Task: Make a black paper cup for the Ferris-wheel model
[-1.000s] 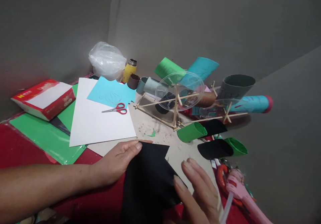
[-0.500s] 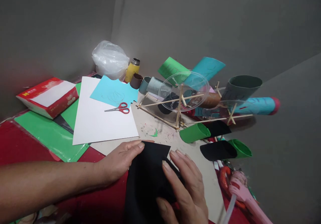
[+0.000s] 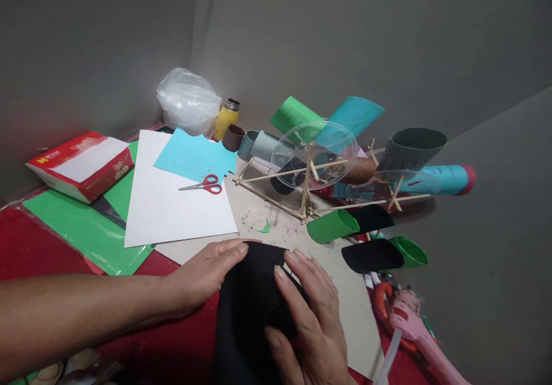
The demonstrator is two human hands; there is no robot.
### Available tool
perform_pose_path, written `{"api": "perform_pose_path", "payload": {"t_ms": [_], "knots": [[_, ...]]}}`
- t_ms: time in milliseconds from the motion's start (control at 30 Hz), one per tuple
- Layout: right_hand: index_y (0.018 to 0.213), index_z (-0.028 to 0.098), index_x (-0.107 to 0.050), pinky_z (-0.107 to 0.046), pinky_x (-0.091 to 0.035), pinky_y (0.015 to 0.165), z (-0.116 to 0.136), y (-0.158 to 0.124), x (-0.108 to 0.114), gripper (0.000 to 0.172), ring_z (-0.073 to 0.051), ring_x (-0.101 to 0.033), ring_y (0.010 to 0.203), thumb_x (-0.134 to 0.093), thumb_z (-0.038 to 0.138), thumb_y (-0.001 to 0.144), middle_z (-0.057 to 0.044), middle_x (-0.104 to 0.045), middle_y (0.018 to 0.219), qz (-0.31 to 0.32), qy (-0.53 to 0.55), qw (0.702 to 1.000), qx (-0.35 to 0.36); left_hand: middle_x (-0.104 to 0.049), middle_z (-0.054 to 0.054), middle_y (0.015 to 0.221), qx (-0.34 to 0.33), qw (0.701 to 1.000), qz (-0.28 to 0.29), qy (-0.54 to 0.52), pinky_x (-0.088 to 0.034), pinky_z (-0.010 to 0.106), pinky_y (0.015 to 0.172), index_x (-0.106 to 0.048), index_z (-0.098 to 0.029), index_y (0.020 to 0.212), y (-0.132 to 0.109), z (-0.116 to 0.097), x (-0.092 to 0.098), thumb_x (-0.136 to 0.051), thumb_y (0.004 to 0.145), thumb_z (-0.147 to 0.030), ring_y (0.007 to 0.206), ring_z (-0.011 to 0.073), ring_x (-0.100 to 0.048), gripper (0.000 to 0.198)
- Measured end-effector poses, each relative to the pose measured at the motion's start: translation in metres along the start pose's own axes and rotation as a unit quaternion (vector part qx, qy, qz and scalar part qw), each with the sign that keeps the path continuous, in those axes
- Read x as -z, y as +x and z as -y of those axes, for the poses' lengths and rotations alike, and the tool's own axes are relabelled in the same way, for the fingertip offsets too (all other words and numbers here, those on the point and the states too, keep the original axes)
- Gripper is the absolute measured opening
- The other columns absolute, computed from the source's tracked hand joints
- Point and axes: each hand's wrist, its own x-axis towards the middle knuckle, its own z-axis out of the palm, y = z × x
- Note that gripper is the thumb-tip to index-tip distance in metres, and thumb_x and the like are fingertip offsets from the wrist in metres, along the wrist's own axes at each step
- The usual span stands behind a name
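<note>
A black craft sheet [image 3: 250,316] bends upright in front of me, its right edge curling inward. My left hand [image 3: 211,278] grips its upper left edge, with the thumb on top and the other fingers mostly hidden behind. My right hand [image 3: 310,321] is on the curled right side, fingers bent over the edge and thumb against the black surface. Just beyond lies a small green scrap [image 3: 264,227] on the grey board [image 3: 345,298]. Red-handled scissors [image 3: 202,185] rest on a white sheet [image 3: 172,212], partly over a blue sheet [image 3: 183,155] with pencil lines.
A stick frame [image 3: 308,183] carrying clear discs and coloured tubes stands at the back right. Green tubes [image 3: 332,225] and black tubes [image 3: 371,255] lie before it. A pink glue gun [image 3: 409,319] is at right. Behind are a tissue pack [image 3: 81,166], plastic bag [image 3: 187,100] and yellow bottle [image 3: 225,121].
My right hand has shifted slightly left, drawing the black sheet's right edge further inward. My left hand keeps its grip. The view has moved a little.
</note>
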Motion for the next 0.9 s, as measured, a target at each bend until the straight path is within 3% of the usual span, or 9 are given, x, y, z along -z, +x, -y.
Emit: {"api": "perform_pose_path", "payload": {"t_ms": [500,733,900], "knots": [[0.155,0.016,-0.025,-0.054,-0.023,0.113,0.0006,0.0018,-0.0011,0.066,-0.035,-0.032,0.138,-0.047,0.018,0.093,-0.013,-0.029,0.155,0.01,0.043,0.999,-0.017,-0.071,0.005,0.109,-0.009,0.999,-0.009,0.036,-0.041,0.032,0.1,-0.069,-0.019,0.113,0.0005,-0.0015,0.0012,-0.05,0.095,-0.041,0.11,0.0219,-0.058,0.035],[0.154,0.017,-0.026,-0.054,-0.025,0.113,0.0021,0.0027,-0.0018,0.065,-0.034,-0.034,0.137,-0.049,0.018,0.093,-0.014,-0.032,0.153,0.019,0.049,0.998,-0.026,-0.072,0.005,0.1,0.045,0.999,-0.025,-0.017,-0.045,0.03,0.082,-0.07,-0.018,0.102,0.0032,0.0041,0.0034,-0.055,0.091,-0.045,0.087,0.0196,-0.062,0.032],[0.155,0.017,-0.022,-0.056,-0.029,0.112,0.004,-0.0005,-0.0026,0.067,-0.033,-0.032,0.14,-0.049,0.02,0.094,-0.013,-0.026,0.158,0.009,0.063,0.998,-0.027,-0.071,0.005,0.097,0.063,0.997,-0.042,-0.032,-0.044,0.028,0.078,-0.07,-0.019,0.098,0.0041,0.0056,0.0042,-0.058,0.088,-0.047,0.084,0.0184,-0.061,0.031]]}}
